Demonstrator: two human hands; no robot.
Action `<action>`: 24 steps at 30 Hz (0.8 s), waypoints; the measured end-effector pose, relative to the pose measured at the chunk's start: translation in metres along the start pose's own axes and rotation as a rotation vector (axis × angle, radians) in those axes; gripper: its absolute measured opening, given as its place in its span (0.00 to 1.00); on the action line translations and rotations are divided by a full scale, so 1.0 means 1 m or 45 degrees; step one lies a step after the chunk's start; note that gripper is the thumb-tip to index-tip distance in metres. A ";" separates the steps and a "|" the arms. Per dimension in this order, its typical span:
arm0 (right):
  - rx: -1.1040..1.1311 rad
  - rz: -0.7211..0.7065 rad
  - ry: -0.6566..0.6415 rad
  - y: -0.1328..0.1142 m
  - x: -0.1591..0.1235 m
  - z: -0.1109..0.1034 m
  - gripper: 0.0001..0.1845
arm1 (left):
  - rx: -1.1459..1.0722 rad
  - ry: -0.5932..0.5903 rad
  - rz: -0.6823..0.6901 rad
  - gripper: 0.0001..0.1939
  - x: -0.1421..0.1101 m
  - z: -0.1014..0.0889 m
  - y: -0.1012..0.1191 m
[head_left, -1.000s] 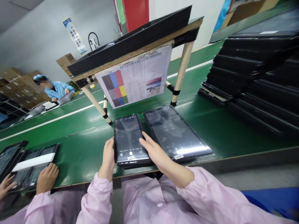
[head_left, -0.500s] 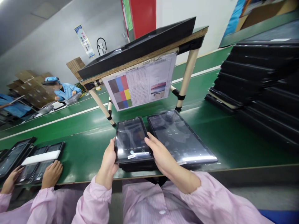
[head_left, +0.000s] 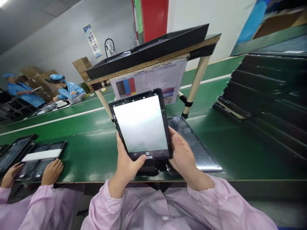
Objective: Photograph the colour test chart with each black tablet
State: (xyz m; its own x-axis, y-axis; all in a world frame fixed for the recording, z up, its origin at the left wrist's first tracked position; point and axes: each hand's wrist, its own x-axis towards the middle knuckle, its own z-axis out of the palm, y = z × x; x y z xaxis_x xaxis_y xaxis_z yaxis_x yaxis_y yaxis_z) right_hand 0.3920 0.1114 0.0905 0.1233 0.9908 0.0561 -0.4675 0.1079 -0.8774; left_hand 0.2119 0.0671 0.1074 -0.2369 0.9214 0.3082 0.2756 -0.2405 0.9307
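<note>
A black-framed tablet (head_left: 142, 124) with a bright, nearly white screen is held up and tilted above the bench. My left hand (head_left: 128, 166) grips its left side, the thumb lying over the lower edge near a small white label. On the other side, my right hand (head_left: 183, 153) wraps round the right edge; its far fingers are hidden behind the tablet. Beneath the tablet lies a dark, flat object (head_left: 147, 169), mostly covered. A larger film-covered tablet (head_left: 203, 156) rests on the bench just beyond my right hand.
The green bench (head_left: 88, 159) carries a pipe-legged stand (head_left: 196, 83) with a colour chart (head_left: 122, 88). Stacked black devices (head_left: 271, 86) rise at right. At left, a co-worker's hands (head_left: 52, 171) hold framed tablets (head_left: 31, 167). Two people in blue stand farther back.
Both hands have raised the tablet and tilted it upright. Its screen has gone from dark to bright white. My left thumb has moved onto the lower edge.
</note>
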 end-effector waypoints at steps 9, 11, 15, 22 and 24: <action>-0.011 0.134 -0.082 0.005 0.009 -0.009 0.34 | 0.437 0.123 0.108 0.66 -0.013 0.020 -0.004; -0.038 0.124 -0.091 0.006 0.010 -0.011 0.34 | 0.447 0.120 0.107 0.66 -0.014 0.022 -0.006; -0.025 0.147 -0.092 0.006 0.010 -0.012 0.35 | 0.479 0.111 0.127 0.67 -0.015 0.023 -0.010; -0.009 0.164 -0.133 0.006 0.008 -0.012 0.34 | 0.531 0.149 0.166 0.67 -0.016 0.025 -0.017; 0.000 0.159 -0.133 0.006 0.008 -0.012 0.33 | 0.518 0.143 0.162 0.69 -0.016 0.025 -0.018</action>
State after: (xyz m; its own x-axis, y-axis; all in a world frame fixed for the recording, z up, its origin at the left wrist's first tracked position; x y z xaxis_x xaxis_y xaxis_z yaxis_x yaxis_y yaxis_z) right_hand 0.4007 0.1191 0.0801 -0.0271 0.9996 -0.0041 -0.4736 -0.0164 -0.8806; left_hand 0.2341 0.0641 0.0802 -0.2713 0.8479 0.4555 0.6484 -0.1888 0.7376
